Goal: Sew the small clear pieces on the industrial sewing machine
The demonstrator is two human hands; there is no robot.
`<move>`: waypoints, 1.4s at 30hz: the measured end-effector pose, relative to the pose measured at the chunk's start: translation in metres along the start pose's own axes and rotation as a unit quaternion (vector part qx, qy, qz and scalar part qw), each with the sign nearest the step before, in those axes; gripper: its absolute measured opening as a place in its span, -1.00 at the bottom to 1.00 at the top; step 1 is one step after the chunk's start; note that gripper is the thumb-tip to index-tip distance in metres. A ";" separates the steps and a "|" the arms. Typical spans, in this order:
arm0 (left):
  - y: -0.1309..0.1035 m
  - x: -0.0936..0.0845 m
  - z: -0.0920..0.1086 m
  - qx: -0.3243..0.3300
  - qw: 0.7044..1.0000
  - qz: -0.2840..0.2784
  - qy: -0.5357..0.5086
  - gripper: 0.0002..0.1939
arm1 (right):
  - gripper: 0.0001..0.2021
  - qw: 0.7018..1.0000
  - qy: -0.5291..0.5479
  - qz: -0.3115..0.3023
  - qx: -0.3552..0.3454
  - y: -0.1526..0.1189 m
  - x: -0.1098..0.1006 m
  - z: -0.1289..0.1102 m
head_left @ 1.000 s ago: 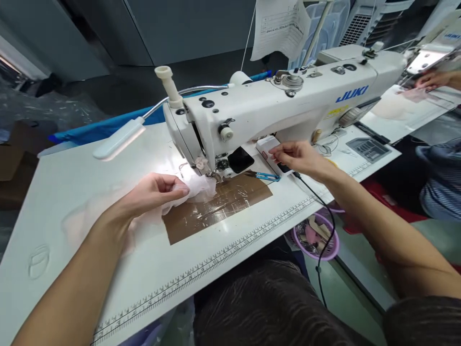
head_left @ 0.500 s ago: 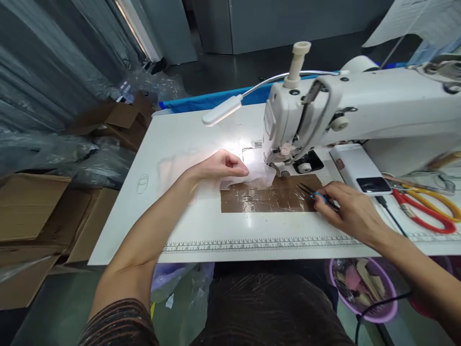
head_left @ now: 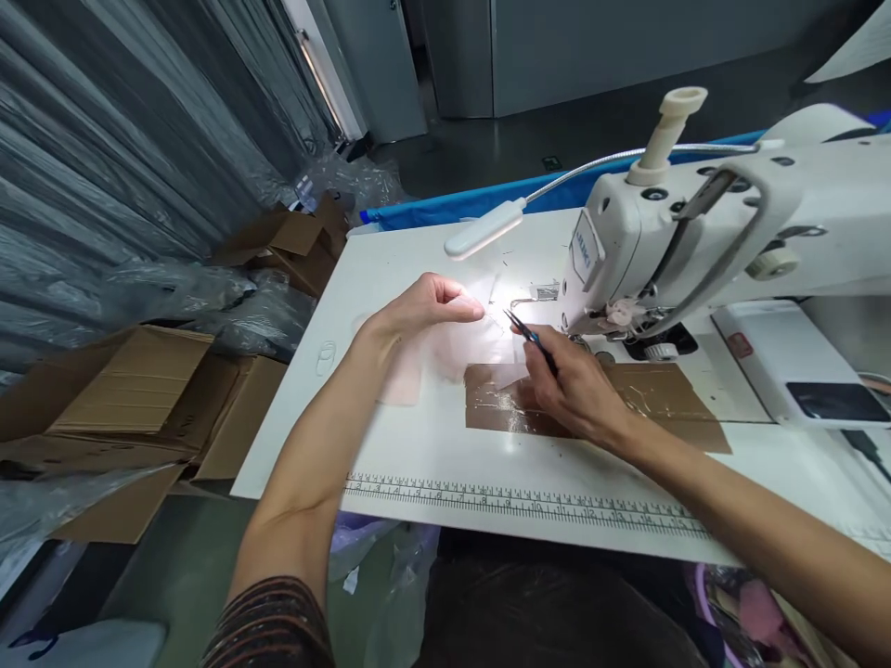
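My left hand [head_left: 445, 301] is closed in a pinch on thin, pale sheer fabric [head_left: 463, 351], which spreads over the white table under the lamp light. In my right hand [head_left: 567, 376] are small dark thread snips [head_left: 522, 328], their tips pointing up and left, a short way right of my left fingertips. A brown taped strip [head_left: 497, 413] lies on the table, partly under my right hand and wrist. The white sewing machine head [head_left: 613, 250] stands just to the right and behind the snips.
A lamp [head_left: 485, 230] hangs over the table. A white box-like device [head_left: 800, 357] lies right of the machine's needle area. A printed ruler [head_left: 515, 502] runs along the front edge. Cardboard boxes [head_left: 132, 390] stand at left, and a purple basket [head_left: 704, 603] sits below right.
My right hand has moved left with the snips, from over the strip's right end to near my left fingertips. The pale fabric has shifted left off most of the strip. The view has turned left.
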State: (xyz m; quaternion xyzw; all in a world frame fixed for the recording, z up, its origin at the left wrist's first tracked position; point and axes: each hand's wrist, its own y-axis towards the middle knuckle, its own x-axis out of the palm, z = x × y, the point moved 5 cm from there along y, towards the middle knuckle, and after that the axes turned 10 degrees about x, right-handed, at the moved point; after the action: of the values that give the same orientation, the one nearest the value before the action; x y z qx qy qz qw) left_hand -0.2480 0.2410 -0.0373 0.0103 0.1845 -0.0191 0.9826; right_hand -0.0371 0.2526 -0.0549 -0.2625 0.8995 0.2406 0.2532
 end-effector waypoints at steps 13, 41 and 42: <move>0.003 -0.016 -0.020 -0.001 0.999 0.008 -0.040 -0.73 | -0.48 0.996 0.005 0.037 0.082 0.060 0.039 0.013; 0.004 0.002 -0.008 0.023 0.999 -0.021 -0.006 -0.53 | -0.49 0.990 -0.118 0.071 -0.004 0.048 0.043 0.011; 0.004 0.002 -0.009 0.023 1.000 -0.020 -0.004 -0.51 | -0.48 0.990 -0.117 0.073 -0.001 0.048 0.043 0.011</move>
State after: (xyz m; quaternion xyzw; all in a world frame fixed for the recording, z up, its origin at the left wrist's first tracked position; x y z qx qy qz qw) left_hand -0.2494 0.2455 -0.0458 0.0288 0.1798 -0.0431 0.9823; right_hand -0.0936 0.2799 -0.0741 -0.1666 0.8800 0.2883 0.3387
